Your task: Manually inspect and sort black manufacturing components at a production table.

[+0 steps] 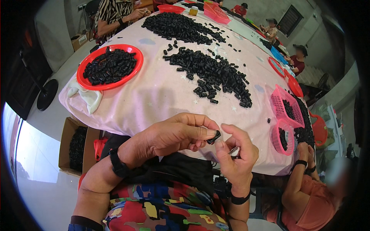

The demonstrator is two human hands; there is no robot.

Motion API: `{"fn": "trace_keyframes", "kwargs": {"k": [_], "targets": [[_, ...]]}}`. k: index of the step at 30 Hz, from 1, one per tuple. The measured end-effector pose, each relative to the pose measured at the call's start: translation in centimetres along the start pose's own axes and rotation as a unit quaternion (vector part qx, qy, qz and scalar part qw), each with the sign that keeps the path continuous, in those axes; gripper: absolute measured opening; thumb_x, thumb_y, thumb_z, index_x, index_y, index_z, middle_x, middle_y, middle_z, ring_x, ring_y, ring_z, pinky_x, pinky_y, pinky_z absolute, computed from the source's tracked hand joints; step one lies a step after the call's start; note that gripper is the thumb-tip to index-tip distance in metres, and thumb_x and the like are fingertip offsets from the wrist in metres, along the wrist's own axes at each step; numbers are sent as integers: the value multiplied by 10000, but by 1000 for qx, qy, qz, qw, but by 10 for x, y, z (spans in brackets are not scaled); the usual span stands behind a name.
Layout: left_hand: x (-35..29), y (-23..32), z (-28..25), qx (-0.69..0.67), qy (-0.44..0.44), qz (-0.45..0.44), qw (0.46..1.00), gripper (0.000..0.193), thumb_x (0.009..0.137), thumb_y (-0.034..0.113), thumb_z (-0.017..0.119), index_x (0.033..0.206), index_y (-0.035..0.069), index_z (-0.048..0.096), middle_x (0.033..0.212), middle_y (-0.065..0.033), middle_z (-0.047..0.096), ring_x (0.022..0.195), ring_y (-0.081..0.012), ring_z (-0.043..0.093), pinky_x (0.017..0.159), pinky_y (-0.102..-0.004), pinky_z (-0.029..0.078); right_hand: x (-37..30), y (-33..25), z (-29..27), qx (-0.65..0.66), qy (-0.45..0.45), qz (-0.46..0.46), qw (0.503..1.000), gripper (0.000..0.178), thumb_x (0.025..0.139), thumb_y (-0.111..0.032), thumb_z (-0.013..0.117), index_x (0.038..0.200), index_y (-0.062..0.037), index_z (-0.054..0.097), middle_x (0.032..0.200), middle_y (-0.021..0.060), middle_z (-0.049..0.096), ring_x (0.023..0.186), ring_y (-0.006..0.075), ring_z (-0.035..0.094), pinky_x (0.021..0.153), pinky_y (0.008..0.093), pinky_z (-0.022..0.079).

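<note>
Over the near edge of the table, my left hand (175, 134) pinches a small black cylindrical part (214, 137) between thumb and fingers. My right hand (241, 158) is closed close beside it, its thumb near the part's lower end. A shiny silvery tool (234, 151) pokes out of the right fist; most of it is hidden, so its kind does not show. Beyond my hands lies a loose heap of similar black parts (210, 71) on the pink cloth. To the left, a red round tray (139, 69) holds many more.
A larger black heap (177, 29) lies farther back. Pink baskets (275, 98) stand at the right, beside a co-worker's hands (304, 152). Another person in striped clothing (111, 15) works at far left. A cardboard box (90, 150) with black contents sits on the floor.
</note>
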State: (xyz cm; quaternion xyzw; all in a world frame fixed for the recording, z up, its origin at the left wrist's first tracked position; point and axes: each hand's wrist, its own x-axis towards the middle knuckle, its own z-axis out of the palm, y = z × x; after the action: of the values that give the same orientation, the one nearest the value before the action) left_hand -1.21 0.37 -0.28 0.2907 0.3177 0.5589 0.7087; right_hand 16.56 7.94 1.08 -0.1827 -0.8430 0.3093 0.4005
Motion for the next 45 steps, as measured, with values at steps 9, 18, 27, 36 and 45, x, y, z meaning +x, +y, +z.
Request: {"fn": "trace_keyframes", "kwargs": {"k": [9,18,27,36,45], "targets": [[0,3,0,-18,-12,18,1000,241,908,207,619,1075,37,585,889,-8,601,740,-68,533,674,-207,430,-2,5,2,27,13,-7,1000,187,819,-37,684,988,-6,611,731,68,652,562,73,576,520,211,459],[3,-4,-2,62,-20,119,991,226,936,202,578,1079,27,589,919,0,600,789,-65,522,745,-215,435,-5,-1,8,49,43,16,998,187,809,-64,710,951,-9,602,733,53,651,569,66,564,516,201,441],[2,-3,-1,76,-40,109,990,210,951,248,554,1019,52,582,903,-1,595,787,-57,513,728,-220,425,-4,5,4,7,27,21,999,317,760,-237,792,830,-16,576,658,66,624,530,84,565,469,219,432],[3,-5,0,68,-58,72,993,250,954,232,552,1095,28,580,938,-8,605,840,-61,556,743,-204,443,-5,15,10,-4,29,47,998,514,684,-477,791,739,-24,554,569,73,565,480,124,529,437,249,405],[3,-7,1,84,-51,76,992,250,955,228,554,1094,24,592,954,0,619,821,-36,548,725,-185,438,-5,11,10,-79,22,60,995,571,643,-542,784,710,-28,543,553,86,533,463,177,512,438,280,406]]}}
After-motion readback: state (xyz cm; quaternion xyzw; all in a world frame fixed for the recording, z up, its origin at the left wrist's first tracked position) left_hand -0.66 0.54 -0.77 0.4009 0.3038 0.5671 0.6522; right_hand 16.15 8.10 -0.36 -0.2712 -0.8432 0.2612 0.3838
